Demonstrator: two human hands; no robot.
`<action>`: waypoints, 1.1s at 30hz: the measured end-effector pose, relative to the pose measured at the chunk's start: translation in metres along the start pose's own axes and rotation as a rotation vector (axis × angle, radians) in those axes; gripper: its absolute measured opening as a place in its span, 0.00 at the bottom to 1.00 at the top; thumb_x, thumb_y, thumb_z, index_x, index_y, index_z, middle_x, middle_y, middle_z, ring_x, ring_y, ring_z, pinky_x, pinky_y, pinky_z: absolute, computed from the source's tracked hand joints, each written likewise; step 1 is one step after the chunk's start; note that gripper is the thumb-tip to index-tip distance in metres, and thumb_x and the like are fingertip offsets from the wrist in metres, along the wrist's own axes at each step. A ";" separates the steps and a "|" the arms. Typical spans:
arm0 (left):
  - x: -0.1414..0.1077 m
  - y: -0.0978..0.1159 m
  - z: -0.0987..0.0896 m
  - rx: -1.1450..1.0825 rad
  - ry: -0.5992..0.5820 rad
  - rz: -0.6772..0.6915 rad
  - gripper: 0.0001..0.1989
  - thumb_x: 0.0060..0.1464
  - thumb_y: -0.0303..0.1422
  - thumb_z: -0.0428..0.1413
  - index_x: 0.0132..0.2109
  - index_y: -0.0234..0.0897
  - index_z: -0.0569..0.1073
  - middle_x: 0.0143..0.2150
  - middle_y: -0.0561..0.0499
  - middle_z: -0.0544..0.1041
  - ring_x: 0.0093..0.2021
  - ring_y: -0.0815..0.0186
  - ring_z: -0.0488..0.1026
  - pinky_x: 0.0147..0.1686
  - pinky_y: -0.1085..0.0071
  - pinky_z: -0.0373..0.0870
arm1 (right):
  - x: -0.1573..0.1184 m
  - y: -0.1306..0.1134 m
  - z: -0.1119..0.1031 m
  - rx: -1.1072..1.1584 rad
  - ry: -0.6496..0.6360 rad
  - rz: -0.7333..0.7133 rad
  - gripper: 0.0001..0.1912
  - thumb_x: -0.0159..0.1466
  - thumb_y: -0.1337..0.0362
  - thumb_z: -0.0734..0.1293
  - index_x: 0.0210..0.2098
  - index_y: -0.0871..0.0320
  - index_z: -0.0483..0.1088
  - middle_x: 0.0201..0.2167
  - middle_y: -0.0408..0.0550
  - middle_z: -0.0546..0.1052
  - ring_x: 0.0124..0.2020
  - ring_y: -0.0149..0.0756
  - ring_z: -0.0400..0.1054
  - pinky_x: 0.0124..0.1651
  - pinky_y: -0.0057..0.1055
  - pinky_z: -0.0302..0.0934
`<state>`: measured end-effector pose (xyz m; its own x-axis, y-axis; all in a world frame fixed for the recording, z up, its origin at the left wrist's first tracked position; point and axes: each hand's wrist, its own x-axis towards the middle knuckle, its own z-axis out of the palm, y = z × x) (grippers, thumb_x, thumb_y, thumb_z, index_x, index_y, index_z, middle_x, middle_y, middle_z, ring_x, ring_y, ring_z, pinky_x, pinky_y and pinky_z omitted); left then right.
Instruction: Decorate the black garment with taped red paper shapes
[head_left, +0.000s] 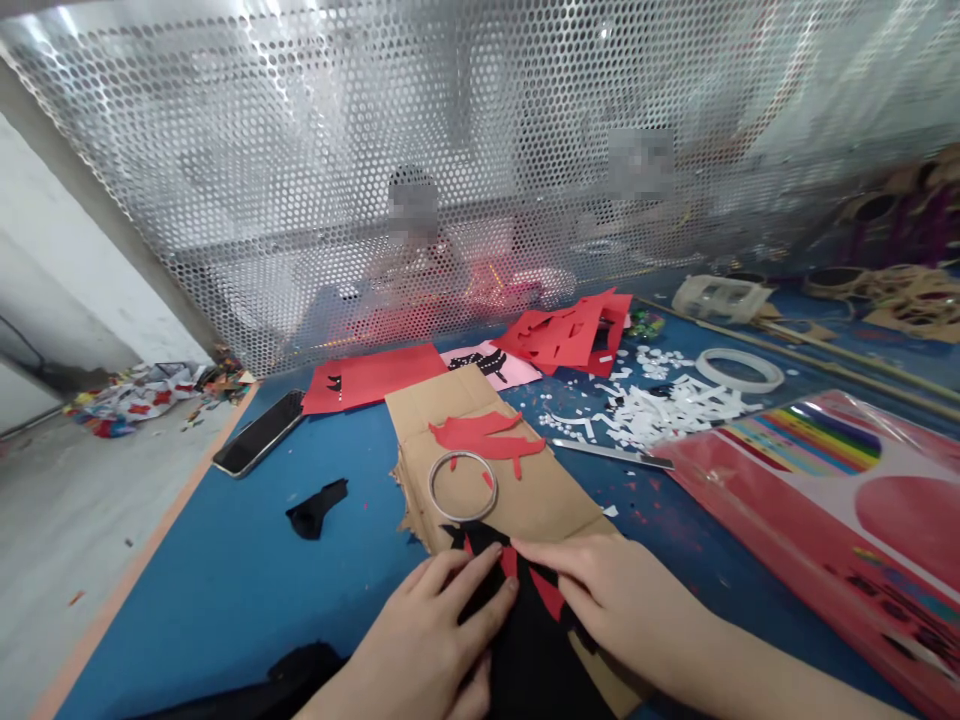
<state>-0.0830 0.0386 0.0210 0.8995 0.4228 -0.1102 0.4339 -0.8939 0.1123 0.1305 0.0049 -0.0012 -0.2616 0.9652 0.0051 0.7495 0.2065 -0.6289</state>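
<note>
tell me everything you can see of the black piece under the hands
The black piece looks flat and matte, perhaps paper or cloth. It lies over the cardboard, red patches showing within its outline, jagged points beside the pale ring. The left hand and right hand touch it; its near end leaves the frame.

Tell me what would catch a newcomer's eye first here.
Low in the middle, the left hand and right hand touch a black sheet with red showing. Just beyond, a red cut-out and a pale ring lie on cardboard. A shiny perforated screen spans the back.
</note>
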 end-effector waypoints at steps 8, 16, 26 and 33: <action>-0.008 0.003 -0.005 0.018 0.040 0.026 0.34 0.47 0.21 0.53 0.60 0.49 0.59 0.63 0.43 0.58 0.51 0.53 0.66 0.47 0.55 0.69 | -0.027 -0.006 -0.028 -0.094 0.317 -0.055 0.22 0.65 0.67 0.52 0.54 0.57 0.66 0.49 0.50 0.71 0.49 0.42 0.66 0.48 0.38 0.63; -0.017 0.005 0.006 0.018 0.163 -0.015 0.32 0.51 0.21 0.53 0.61 0.52 0.57 0.63 0.43 0.56 0.56 0.53 0.63 0.50 0.57 0.67 | -0.044 0.006 0.008 -0.256 -0.030 -0.396 0.30 0.64 0.59 0.61 0.62 0.60 0.51 0.61 0.52 0.53 0.59 0.50 0.51 0.58 0.47 0.53; -0.018 0.036 -0.009 0.121 0.212 -0.145 0.26 0.60 0.30 0.47 0.63 0.35 0.54 0.64 0.46 0.58 0.60 0.52 0.56 0.56 0.53 0.60 | -0.047 0.003 0.011 -0.325 -0.049 -0.354 0.30 0.66 0.59 0.59 0.64 0.58 0.46 0.63 0.47 0.47 0.62 0.41 0.45 0.62 0.41 0.48; -0.010 0.040 0.008 0.126 0.164 -0.157 0.26 0.62 0.35 0.44 0.65 0.35 0.49 0.64 0.43 0.57 0.64 0.55 0.49 0.59 0.50 0.48 | -0.051 -0.001 0.002 -0.385 -0.002 -0.390 0.31 0.66 0.58 0.60 0.63 0.64 0.48 0.63 0.52 0.46 0.62 0.43 0.44 0.60 0.41 0.51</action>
<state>-0.0749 -0.0024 0.0184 0.8222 0.5673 0.0461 0.5685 -0.8225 -0.0185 0.1416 -0.0445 -0.0027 -0.5652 0.8052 0.1792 0.7653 0.5929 -0.2506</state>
